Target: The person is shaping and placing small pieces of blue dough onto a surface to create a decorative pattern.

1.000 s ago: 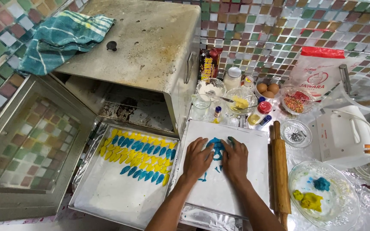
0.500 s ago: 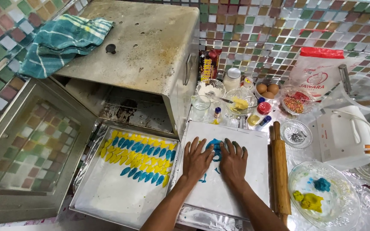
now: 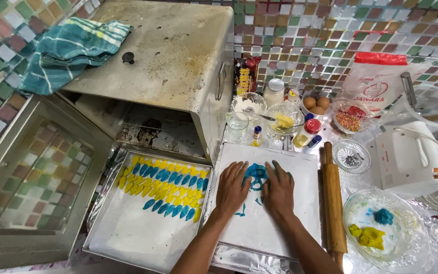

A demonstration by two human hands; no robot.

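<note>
My left hand [image 3: 232, 189] and my right hand [image 3: 278, 190] lie flat, side by side, on a white board [image 3: 300, 223]. Between their fingertips sits a flattened piece of blue dough [image 3: 256, 176] with holes in it; both hands touch its edges. Blue smears mark the board beside my wrists. To the left, a metal baking tray [image 3: 128, 238] carries rows of small blue and yellow dough pieces [image 3: 164, 187].
A wooden rolling pin [image 3: 333, 203] lies along the board's right edge. A glass bowl [image 3: 406, 253] holds blue and yellow dough lumps. A metal oven [image 3: 173, 56] stands open behind, its door [image 3: 26, 193] swung left. Jars, eggs, bowls, a white mixer [image 3: 411, 162] crowd the back.
My hands shifted slightly on the board and spread apart a little, pressing the blue dough between them; its holed shape shows more clearly now.
</note>
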